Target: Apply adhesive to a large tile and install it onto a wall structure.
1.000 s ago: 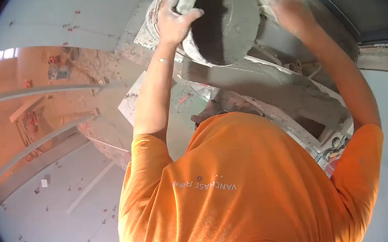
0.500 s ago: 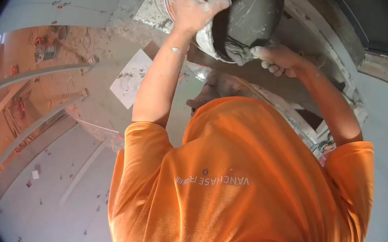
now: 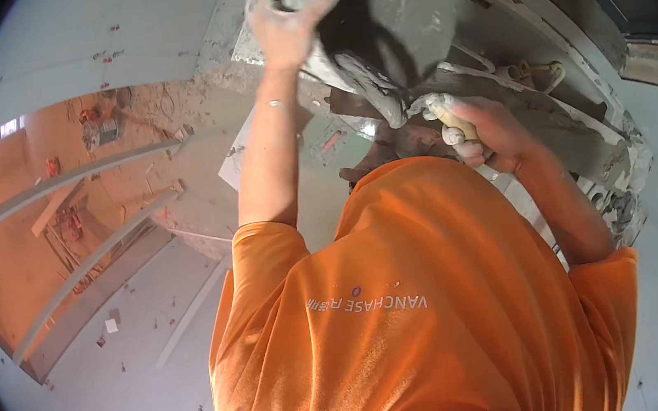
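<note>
Left hand (image 3: 286, 32): clamped on rim of round, mortar-smeared white bucket (image 3: 325, 71)
Right hand (image 3: 496, 133): closed around short yellow handle (image 3: 451, 119), near lower rim
Open room: right of bucket

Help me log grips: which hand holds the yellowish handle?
The right hand, curled around the yellowish handle; the left hand grips the bucket rim instead.

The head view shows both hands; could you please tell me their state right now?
Left hand: closed on the rim of the mortar-coated bucket.
Right hand: closed around a yellow-handled tool.
</note>
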{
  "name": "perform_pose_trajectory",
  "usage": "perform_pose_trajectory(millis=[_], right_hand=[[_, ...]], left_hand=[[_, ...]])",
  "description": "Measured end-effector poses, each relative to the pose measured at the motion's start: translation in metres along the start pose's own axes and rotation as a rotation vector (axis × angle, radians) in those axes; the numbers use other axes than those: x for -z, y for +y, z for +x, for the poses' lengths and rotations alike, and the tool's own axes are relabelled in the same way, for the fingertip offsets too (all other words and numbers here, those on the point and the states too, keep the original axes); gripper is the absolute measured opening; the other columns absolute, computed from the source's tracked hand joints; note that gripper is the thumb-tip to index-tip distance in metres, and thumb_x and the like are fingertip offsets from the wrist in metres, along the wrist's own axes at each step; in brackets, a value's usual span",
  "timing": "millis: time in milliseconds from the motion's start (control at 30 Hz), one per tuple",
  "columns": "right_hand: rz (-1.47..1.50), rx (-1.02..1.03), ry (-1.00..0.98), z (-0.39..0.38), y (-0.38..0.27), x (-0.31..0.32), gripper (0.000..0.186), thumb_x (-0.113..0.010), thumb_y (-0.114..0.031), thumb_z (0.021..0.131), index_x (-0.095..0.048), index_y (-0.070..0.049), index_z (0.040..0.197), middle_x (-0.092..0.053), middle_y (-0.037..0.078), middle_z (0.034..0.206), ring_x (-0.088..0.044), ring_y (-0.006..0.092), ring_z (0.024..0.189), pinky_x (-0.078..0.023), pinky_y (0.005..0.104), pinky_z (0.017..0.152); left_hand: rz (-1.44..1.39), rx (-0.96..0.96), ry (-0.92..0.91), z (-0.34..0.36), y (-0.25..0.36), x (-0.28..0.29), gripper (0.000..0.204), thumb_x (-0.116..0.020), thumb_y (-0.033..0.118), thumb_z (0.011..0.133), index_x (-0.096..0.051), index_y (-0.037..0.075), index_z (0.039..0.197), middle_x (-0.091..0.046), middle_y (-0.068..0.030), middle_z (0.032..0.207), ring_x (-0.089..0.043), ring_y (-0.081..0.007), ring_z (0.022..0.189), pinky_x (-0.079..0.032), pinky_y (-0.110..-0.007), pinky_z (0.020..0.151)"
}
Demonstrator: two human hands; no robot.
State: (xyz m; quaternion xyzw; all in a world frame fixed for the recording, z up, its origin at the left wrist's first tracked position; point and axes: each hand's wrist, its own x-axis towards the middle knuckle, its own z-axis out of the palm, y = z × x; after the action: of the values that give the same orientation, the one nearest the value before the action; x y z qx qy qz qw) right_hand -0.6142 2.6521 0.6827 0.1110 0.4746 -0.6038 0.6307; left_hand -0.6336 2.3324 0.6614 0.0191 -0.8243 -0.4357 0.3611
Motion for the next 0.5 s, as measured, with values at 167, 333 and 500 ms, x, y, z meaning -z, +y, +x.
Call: perform_pose_trajectory(millis=[167, 333, 500], right_hand=[[0.053, 0.339, 0.044, -0.043, 0.03, 0.019, 0.032, -0.051, -0.037, 0.103, -0.06, -0.007, 0.108, -0.055, 0.0, 0.076, -0.041, 0.006, 0.05, -0.029, 0.0228, 0.043], [-0.168, 0.666, 0.553, -0.116, 0.075, 0.073, 0.029, -0.054, -0.031, 0.102, -0.061, -0.005, 0.113, -0.056, 0.0, 0.076, -0.045, 0.0059, 0.054, -0.035, 0.0231, 0.048], [-0.477, 1.02, 1.451, -0.142, 0.141, 0.14, 0.023, -0.063, -0.022, 0.097, -0.062, -0.002, 0.108, -0.061, 0.005, 0.079, -0.054, 0.0107, 0.066, -0.045, 0.0265, 0.062]], left_hand=[[0.081, 0.297, -0.109, 0.023, -0.074, 0.062, 0.039, -0.059, 0.021, 0.094, -0.067, 0.0, 0.125, -0.069, -0.0094, 0.121, -0.061, -0.0216, 0.115, -0.044, -0.033, 0.103], [-0.722, 0.856, 0.023, 0.048, -0.154, 0.128, 0.048, -0.049, 0.027, 0.098, -0.058, -0.004, 0.134, -0.062, -0.0164, 0.133, -0.059, -0.0336, 0.12, -0.046, -0.045, 0.105], [-0.596, 0.929, 0.168, 0.038, -0.225, 0.19, 0.053, -0.048, 0.035, 0.1, -0.053, -0.001, 0.14, -0.055, -0.0163, 0.142, -0.053, -0.0347, 0.129, -0.039, -0.046, 0.113]])
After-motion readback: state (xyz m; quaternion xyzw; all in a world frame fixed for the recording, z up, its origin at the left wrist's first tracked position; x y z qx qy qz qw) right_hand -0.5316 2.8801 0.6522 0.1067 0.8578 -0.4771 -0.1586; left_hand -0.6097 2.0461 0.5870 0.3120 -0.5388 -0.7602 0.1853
